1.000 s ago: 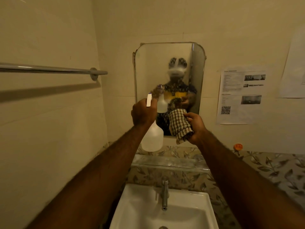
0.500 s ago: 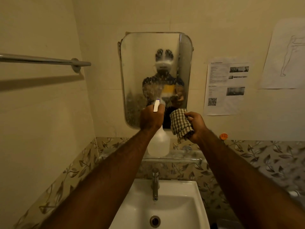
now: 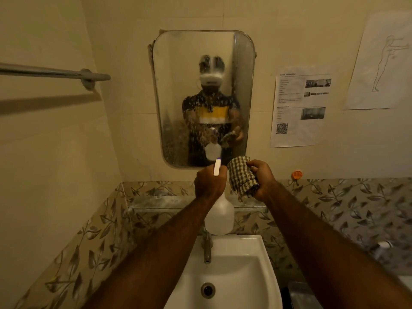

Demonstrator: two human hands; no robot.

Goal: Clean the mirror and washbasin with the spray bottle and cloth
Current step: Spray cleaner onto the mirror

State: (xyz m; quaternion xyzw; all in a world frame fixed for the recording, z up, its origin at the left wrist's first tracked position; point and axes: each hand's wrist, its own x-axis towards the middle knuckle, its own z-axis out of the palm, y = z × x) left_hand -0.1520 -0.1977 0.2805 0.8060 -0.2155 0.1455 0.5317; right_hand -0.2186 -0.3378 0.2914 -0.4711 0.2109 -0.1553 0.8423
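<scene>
The wet, droplet-covered mirror (image 3: 201, 97) stands straight ahead and above both hands, nearest the right hand (image 3: 260, 180) clutching the checked cloth (image 3: 240, 177), while the left hand (image 3: 209, 181) grips the upright spray bottle (image 3: 219, 217).

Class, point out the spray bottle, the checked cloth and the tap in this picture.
spray bottle (image 3: 219, 216): head view, on its white body.
checked cloth (image 3: 240, 177): head view, on its bunched middle.
tap (image 3: 207, 248): head view, on its spout.

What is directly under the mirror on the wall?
Below the mirror a glass shelf runs along the leaf-patterned tiles. Its middle is hidden by the left hand, the spray bottle and the cloth.
</scene>
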